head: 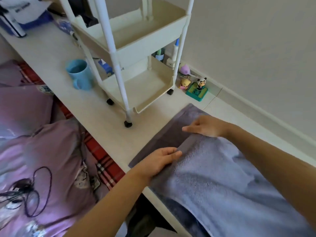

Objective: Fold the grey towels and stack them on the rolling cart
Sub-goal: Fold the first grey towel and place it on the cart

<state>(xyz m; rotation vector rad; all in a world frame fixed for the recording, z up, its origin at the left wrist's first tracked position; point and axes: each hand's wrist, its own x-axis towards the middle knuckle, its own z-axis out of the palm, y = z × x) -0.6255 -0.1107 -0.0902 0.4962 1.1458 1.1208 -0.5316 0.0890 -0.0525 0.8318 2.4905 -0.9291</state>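
The grey towel [213,168] is lying on the white shelf [51,53], at its near end, with its near part hanging over the front edge. One fold is in progress: the upper layer is lying over the darker lower layer, and its folded-over hem is stopping short of the far hem.

The left hand [159,159] is gripping the hem at the towel's left corner, fingers curled together over the cloth with the thumb hidden beneath. The right hand [205,125] is resting on the hem at the towel's right side, toward the wall; its index finger is pointing straight out and the others are loosely bent. Whether it is pinching the cloth cannot be told.

The rolling cart [136,65] is standing on the same shelf, just beyond the towel's far hem and apart from it. Both visible trays are holding no towel.

Progress, as judged: early. No towel is stacked yet; this towel is needing further folds before transfer.

Count:
- Grey towels: one in view.
- Carts: one, two trays visible.
- Blue mug [79,74]: one, left of the cart.
- Small figurines [196,88]: about three, at the wall edge right of the cart.
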